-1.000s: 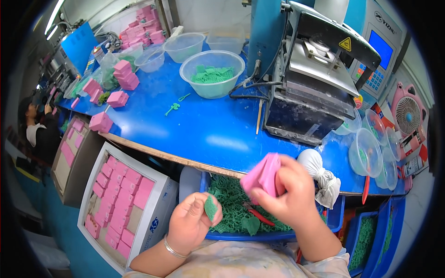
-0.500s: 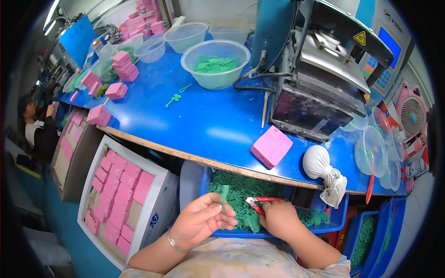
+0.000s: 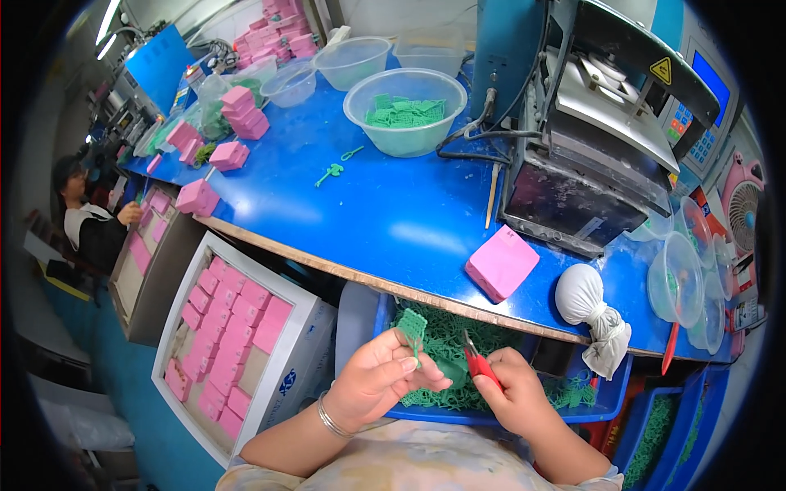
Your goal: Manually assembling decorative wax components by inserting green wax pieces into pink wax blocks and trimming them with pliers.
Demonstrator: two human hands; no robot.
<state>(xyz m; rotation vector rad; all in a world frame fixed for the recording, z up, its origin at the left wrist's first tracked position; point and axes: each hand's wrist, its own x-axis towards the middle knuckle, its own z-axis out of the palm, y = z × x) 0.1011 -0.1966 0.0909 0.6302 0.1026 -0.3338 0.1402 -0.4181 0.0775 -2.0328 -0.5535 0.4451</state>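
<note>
- Left hand [image 3: 378, 378]: fingers curled, thumb and fingertips pinching a small green plastic lattice piece [image 3: 412, 326], which stands upright above the hand, over the near edge of the bin
- Right hand [image 3: 514, 397]: closed around red-handled cutters [image 3: 477, 362], whose tips point up and left toward the lattice piece; whether the blades touch it cannot be told
- Blue bin [image 3: 602, 403]: below the table edge, just beyond both hands, filled with a heap of green lattice parts [image 3: 458, 337]
- Blue table [image 3: 393, 213]: carries a pink block [image 3: 502, 263] near its front edge and, to the right of that block, a white cloth bag [image 3: 585, 301] tied at the neck
- Grey machine [image 3: 602, 155]: stands on the table behind the pink block
- Clear bowl [image 3: 405, 110]: far side of the table, holding green parts; a loose green sprue [image 3: 332, 173] lies to its left
- White tray [image 3: 246, 335]: left of the hands, below the table, holding rows of pink blocks
- A second person [image 3: 90, 217]: seated at far left, well apart from both hands
</note>
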